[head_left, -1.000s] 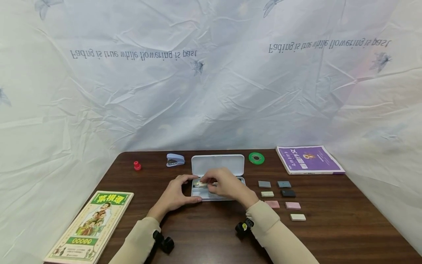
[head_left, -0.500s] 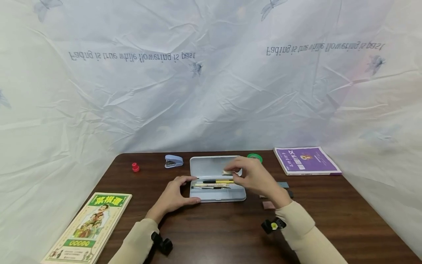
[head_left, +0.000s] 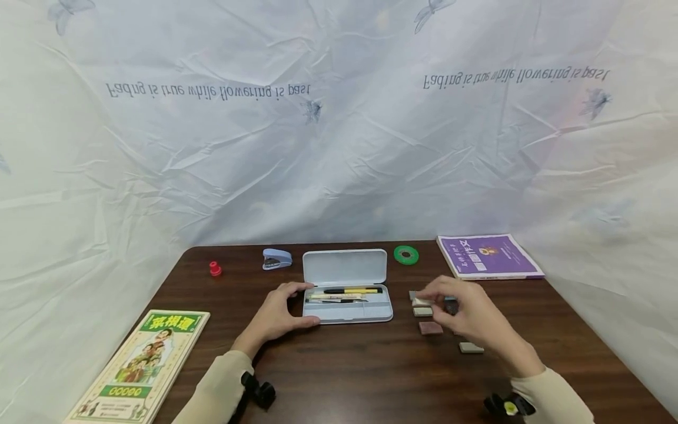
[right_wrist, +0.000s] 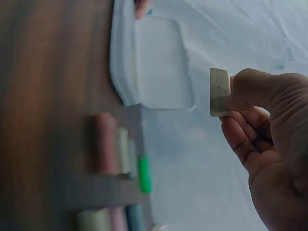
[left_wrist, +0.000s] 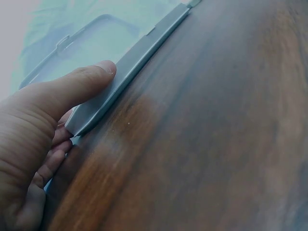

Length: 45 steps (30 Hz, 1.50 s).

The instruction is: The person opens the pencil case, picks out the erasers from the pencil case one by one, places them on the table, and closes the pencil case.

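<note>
A pale blue pencil case (head_left: 377,313) lies with its lid (head_left: 344,266) raised at the back. Inside are a yellow-and-black pen (head_left: 360,291) and a couple of other slim pens (head_left: 339,300). My left hand (head_left: 273,315) grips the case's left end, thumb along the front edge and fingers towards the back; the left wrist view shows the thumb (left_wrist: 91,82) on its side. To the right of the case, my right hand (head_left: 468,309) pinches a whitish eraser (right_wrist: 220,91) between thumb and fingers, held above the erasers on the table.
Below the right hand lie a cream eraser (head_left: 422,312), a reddish eraser (head_left: 431,328) and a white eraser (head_left: 471,348), others partly hidden. Behind stand a blue stapler (head_left: 276,259) and green tape roll (head_left: 406,255). A red stamp-like piece (head_left: 215,268) and books (head_left: 489,256) lie outward.
My right hand has lifted the whitish eraser out of the pencil case and carried it right, over the other erasers. The pens are now uncovered. My left hand stays on the case.
</note>
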### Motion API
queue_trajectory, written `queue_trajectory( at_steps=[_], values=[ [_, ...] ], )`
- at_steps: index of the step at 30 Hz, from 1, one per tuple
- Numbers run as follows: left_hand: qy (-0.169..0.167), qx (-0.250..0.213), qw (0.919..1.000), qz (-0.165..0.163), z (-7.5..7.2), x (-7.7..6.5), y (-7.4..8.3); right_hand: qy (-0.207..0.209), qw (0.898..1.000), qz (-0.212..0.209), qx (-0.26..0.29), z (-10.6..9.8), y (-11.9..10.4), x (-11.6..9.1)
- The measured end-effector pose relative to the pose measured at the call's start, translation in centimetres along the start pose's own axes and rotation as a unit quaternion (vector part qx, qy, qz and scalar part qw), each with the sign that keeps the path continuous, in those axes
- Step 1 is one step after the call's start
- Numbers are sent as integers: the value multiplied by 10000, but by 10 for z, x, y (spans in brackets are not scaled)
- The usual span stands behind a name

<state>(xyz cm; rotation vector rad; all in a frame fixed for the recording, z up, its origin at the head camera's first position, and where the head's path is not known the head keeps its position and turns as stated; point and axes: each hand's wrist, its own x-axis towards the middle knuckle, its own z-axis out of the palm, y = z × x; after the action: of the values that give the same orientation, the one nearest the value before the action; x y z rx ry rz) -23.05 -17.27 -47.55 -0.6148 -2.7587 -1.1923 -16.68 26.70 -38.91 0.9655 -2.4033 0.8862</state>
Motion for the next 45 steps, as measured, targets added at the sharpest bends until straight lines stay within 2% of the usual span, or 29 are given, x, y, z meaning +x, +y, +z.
queue_trajectory(
  at_steps=[6,11,17,22,29,34,38,45],
  values=[
    [-44,-106,9999,-35,1,-1,-1,-116,9997,183,125,10,5,-37],
    [-53,-137,9999,-73,2,-1,-1,-414,9986,288,167,15,8,-54],
    [-62,-120,9999,-30,2,0,-1,-656,9973,332,14,15,11,-60],
    [-55,-125,9999,0,1,0,-1,-982,9937,523,163,14,11,-61],
    [-52,-90,9999,-10,0,-1,-2,-1194,9918,252,374,13,11,-61],
    [-26,-93,10000,-15,0,-1,-2,-1293,9906,227,394,12,12,-60],
    [-18,-64,10000,11,2,0,-3,-1159,9922,299,339,11,11,-58],
    [12,-32,10000,18,1,0,-2,-474,9977,279,402,10,12,-41]
  ],
)
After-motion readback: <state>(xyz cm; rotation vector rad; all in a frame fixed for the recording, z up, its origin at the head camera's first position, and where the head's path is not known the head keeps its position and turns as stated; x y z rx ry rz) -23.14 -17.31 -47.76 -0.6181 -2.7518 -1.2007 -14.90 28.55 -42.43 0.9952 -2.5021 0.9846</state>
